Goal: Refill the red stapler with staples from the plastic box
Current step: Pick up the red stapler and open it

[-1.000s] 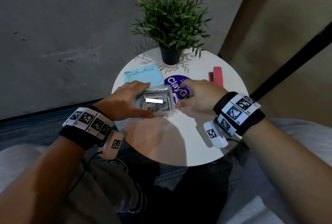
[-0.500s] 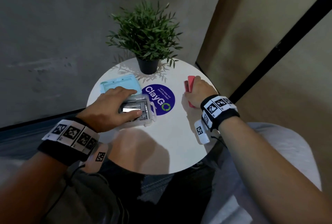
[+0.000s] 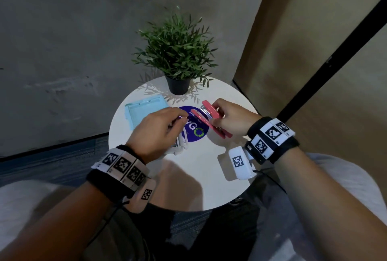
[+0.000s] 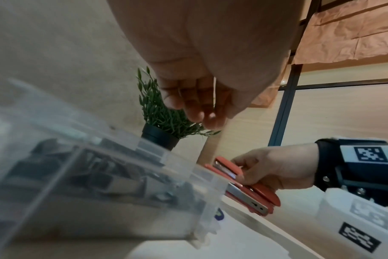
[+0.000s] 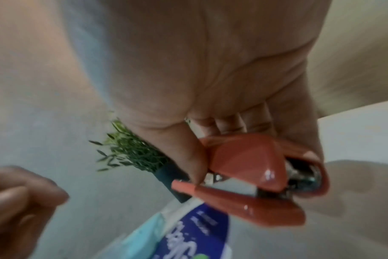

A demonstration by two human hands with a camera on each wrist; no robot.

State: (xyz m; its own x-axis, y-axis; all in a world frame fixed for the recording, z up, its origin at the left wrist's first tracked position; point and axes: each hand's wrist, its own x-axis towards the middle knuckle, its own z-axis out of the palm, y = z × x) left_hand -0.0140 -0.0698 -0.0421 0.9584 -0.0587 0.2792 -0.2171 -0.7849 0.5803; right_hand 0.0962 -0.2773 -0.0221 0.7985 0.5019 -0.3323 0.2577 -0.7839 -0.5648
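Observation:
The red stapler [image 3: 209,119] is hinged open above the purple sticker, its metal staple channel showing. My right hand [image 3: 218,112] grips it by the rear half, thumb on one side and fingers round the other; the right wrist view shows the stapler [image 5: 253,173] close up. My left hand [image 3: 181,119] hovers just left of the stapler's front, fingertips pinched on a small shiny strip of staples. The clear plastic box [image 3: 178,148] with several staple strips lies under that hand on the table, and fills the left wrist view [image 4: 100,175].
A small round white table [image 3: 201,181] carries a potted plant [image 3: 178,51] at the back. The box's light blue lid [image 3: 146,112] lies at the back left, a purple round sticker [image 3: 198,133] in the middle. Walls stand close behind and to the right.
My right hand took the stapler from the table's right side, brought it over the sticker and opened it. My left hand rose out of the box towards the stapler.

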